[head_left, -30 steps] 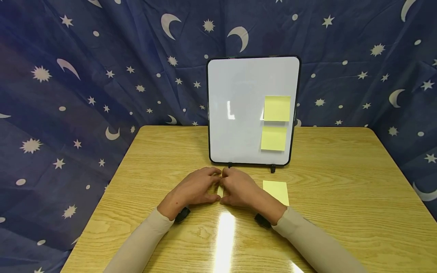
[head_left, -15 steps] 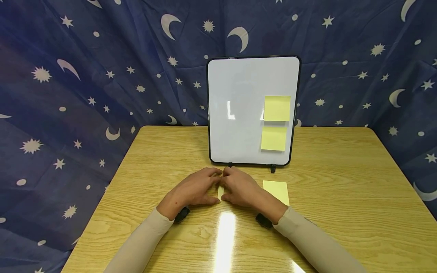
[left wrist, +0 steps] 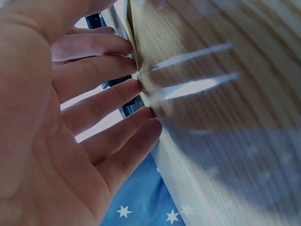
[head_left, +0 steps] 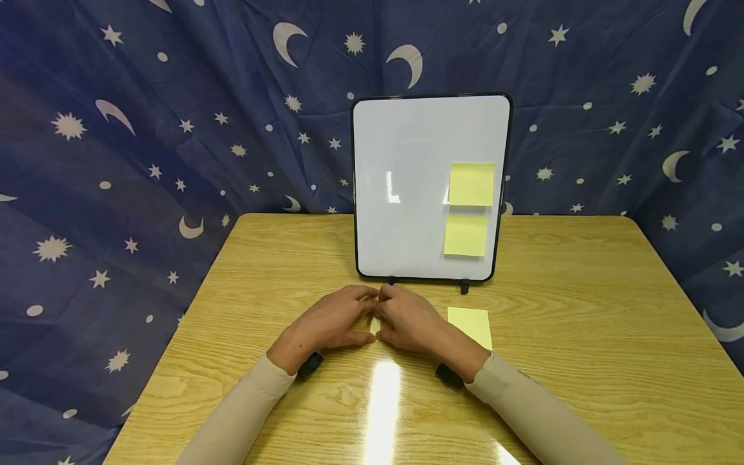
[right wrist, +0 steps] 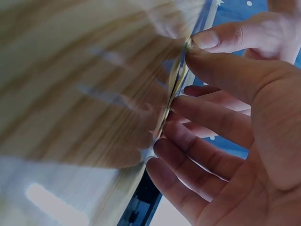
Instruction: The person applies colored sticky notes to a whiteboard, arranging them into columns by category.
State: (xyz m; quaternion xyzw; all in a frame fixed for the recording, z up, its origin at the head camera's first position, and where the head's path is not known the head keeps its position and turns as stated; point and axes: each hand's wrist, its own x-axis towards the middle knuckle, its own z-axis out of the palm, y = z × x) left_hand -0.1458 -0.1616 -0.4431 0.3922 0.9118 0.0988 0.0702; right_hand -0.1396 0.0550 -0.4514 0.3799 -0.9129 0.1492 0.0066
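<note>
Both hands meet over a yellow sticky note point(head_left: 375, 325) on the table, just in front of the whiteboard. Only a narrow strip of it shows between them, so its full shape is hidden. The left hand point(head_left: 340, 318) touches it from the left, its long fingers nearly straight in the left wrist view. From the right comes the right hand point(head_left: 407, 318); in the right wrist view its thumb and extended fingertips touch along the paper's thin edge point(right wrist: 175, 80). The two thumbs lie close together at the note's near end. Another yellow sticky note point(head_left: 468, 323) lies flat beside the right wrist.
A whiteboard point(head_left: 401, 148) with a black frame stands upright on small black feet. On its right side are an upper yellow sticky note point(head_left: 471, 184) and a lower one point(head_left: 465, 236). The wooden table point(head_left: 581, 310) backs onto a starry blue cloth point(head_left: 232, 97).
Both hands stay over the same note with only tiny shifts of the thumbs and fingers. The visible strip at the near end varies slightly. The other notes have not moved.
</note>
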